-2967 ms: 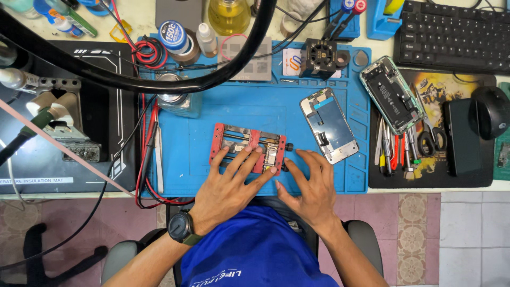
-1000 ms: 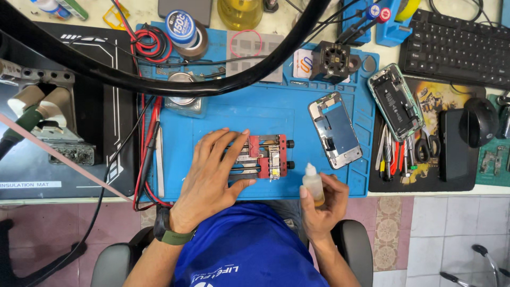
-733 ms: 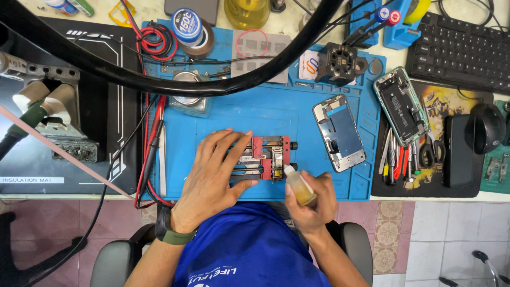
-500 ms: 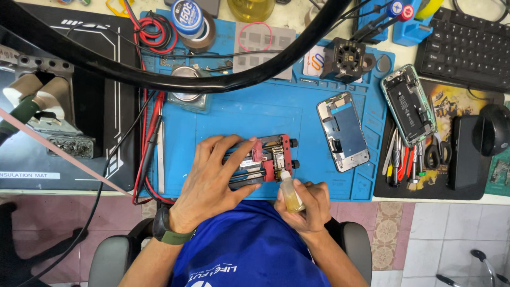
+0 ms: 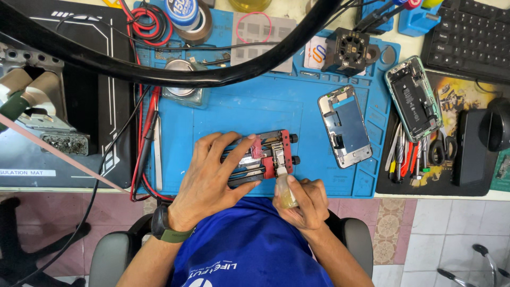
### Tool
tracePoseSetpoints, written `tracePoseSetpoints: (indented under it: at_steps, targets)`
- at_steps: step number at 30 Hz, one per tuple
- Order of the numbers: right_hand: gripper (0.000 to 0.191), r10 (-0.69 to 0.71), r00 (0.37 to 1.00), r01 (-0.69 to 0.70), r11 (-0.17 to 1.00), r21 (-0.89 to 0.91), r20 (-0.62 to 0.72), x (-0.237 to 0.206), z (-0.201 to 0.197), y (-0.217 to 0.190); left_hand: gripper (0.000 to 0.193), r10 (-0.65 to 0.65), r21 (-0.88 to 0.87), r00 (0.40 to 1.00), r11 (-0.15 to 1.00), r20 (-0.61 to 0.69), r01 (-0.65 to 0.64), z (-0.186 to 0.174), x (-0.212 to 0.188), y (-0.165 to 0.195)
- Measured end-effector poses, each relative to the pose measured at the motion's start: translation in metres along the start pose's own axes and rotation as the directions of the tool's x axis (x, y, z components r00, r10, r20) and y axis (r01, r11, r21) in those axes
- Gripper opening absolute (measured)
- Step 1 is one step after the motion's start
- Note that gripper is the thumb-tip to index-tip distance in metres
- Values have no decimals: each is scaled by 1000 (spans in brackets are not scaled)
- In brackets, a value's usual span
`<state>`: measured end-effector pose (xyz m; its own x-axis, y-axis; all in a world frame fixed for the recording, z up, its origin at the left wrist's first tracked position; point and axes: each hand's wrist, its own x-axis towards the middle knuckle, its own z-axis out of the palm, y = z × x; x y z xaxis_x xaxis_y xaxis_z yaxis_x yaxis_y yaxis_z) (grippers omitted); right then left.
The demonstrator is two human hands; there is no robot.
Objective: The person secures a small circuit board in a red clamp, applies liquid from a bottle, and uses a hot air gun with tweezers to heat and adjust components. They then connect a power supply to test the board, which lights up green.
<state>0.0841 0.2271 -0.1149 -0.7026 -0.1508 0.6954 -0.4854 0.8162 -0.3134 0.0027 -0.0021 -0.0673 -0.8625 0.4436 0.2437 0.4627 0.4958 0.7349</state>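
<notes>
Your left hand [image 5: 212,178] lies spread over the red metal clamp fixture [image 5: 271,159] that sits on the blue silicone work mat [image 5: 249,106], fingers open and pressing flat on the small board held in the fixture, thumb against its near edge. Your right hand [image 5: 305,204] is closed around a small clear plastic dropper bottle [image 5: 286,190] of yellowish liquid, gripping it at the near edge of the mat with its nozzle tipped up against the right end of the fixture. The fixture is near the front middle of the mat, just in front of your chest.

To the right on the same mat lies an opened phone frame with a blue inner panel [image 5: 345,125], tilted. Further right, on a dark pad, lies a second opened phone in a green case [image 5: 413,98], with a row of coloured screwdrivers and tweezers [image 5: 406,159] below it. A black keyboard [image 5: 470,34] sits at the far right of the counter. Red and black cables [image 5: 146,143] run along the mat's left edge, and a thick black curved arm [image 5: 159,66] crosses the top of the view.
</notes>
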Motion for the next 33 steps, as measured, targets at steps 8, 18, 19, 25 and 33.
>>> tracePoseSetpoints:
  at_steps: [8,18,19,25,33]
  targets:
    - [46,-5,1000,5,1000,24,10,0,0,1,85,-2,13,1000,1000,-4,2,0,1,1]
    - [44,11,1000,-11,999,34,4,-1,0,1,85,-5,16,1000,1000,-7,5,0,1,2]
    - [45,11,1000,-11,999,35,3,-1,-1,1,85,-6,14,1000,1000,-6,6,1,2,2]
    - [47,3,1000,-4,1000,27,6,1,0,2,86,-7,12,1000,1000,-6,7,1,3,3]
    - [48,7,1000,-8,999,33,13,0,-1,2,86,-11,11,1000,1000,-6,11,0,3,3]
